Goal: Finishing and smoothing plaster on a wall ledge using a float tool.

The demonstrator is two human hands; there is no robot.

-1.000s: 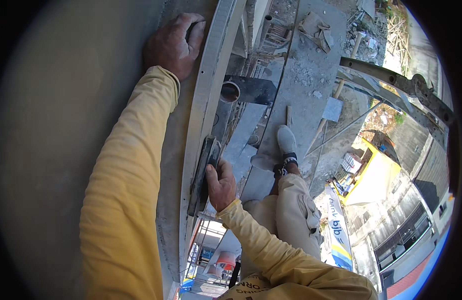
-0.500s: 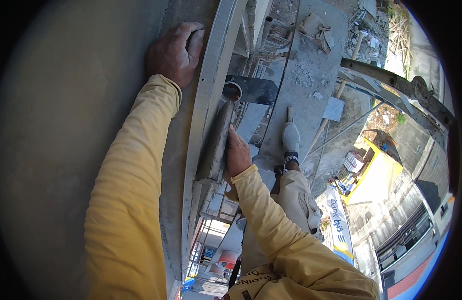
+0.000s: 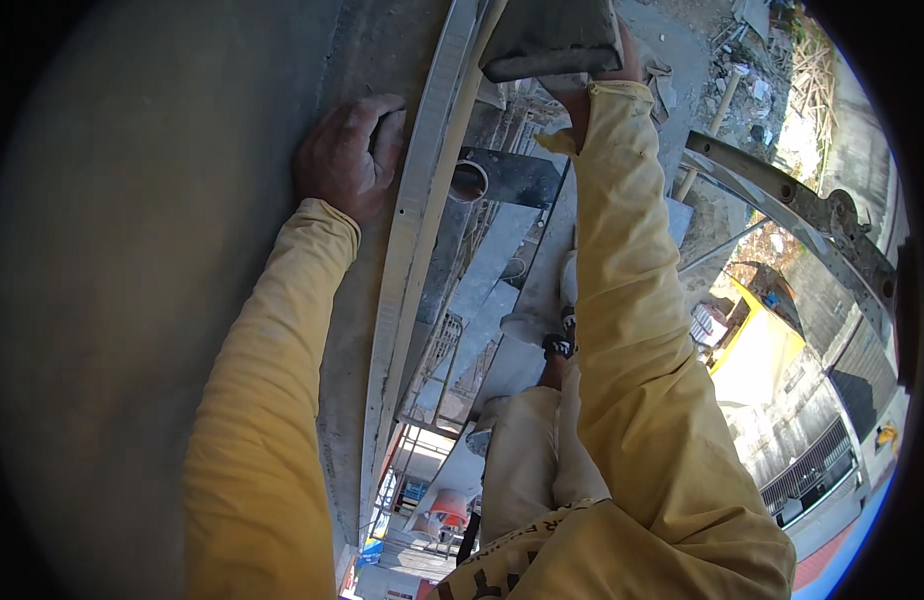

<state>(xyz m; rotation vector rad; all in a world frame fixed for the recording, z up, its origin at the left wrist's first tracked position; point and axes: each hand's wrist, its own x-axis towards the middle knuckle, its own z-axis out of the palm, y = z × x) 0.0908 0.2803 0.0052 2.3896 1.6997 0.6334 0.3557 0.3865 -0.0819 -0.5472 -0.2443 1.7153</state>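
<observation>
My left hand [image 3: 354, 152] rests closed against the grey plastered wall [image 3: 162, 230], beside a long metal strip [image 3: 422, 190] along its edge. The fingers curl under and the thumb lies along them; whatever they may hold is hidden. At the top of the view my right hand [image 3: 630, 62] grips a grey, plaster-smeared float [image 3: 552, 35], its thick dark edge toward me. The float covers most of those fingers, and its upper part runs out of view. It is held out over the walkway, apart from the metal strip.
Below me runs a dusty scaffold walkway [image 3: 672, 30], with my shoe on it. A round-mouthed container [image 3: 469, 182] sits beside a dark board [image 3: 522, 178]. A curved metal scaffold frame [image 3: 802, 190] crosses at right. A red bucket [image 3: 449, 508] stands farther down.
My right hand has swung up and away from the metal strip, carrying the float to the top of the view. In the picture, my left hand sits slightly lower, still against the wall.
</observation>
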